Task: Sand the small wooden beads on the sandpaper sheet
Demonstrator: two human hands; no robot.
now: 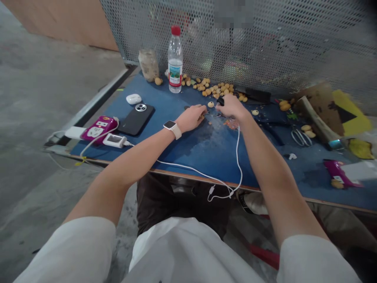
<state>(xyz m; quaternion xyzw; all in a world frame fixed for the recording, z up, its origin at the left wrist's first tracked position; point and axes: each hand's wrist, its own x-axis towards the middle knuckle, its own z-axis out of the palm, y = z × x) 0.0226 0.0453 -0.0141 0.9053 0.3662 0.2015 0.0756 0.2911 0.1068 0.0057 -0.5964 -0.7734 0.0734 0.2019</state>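
Note:
My left hand [192, 119], with a watch [171, 125] on its wrist, rests on the blue tabletop [203, 149]. Its fingers are curled together near small thin metal bits [217, 115]; what they hold is too small to make out. Just right of it, my right hand [232, 107] is closed on a black-ended object [220, 101], whose kind I cannot tell. Orange-brown scraps [231, 124] lie under the right hand. One round tan piece [210, 104] sits between the hands, and a pile of similar pieces [220, 89] lies behind them.
A water bottle [175, 67] and a cloudy jar [149, 65] stand at the back. Left are a phone [137, 120], a white case [133, 99] and a purple power strip [100, 129]. A white cable [188, 168] crosses the front edge. Scissors [301, 136] and cardboard [316, 102] lie right.

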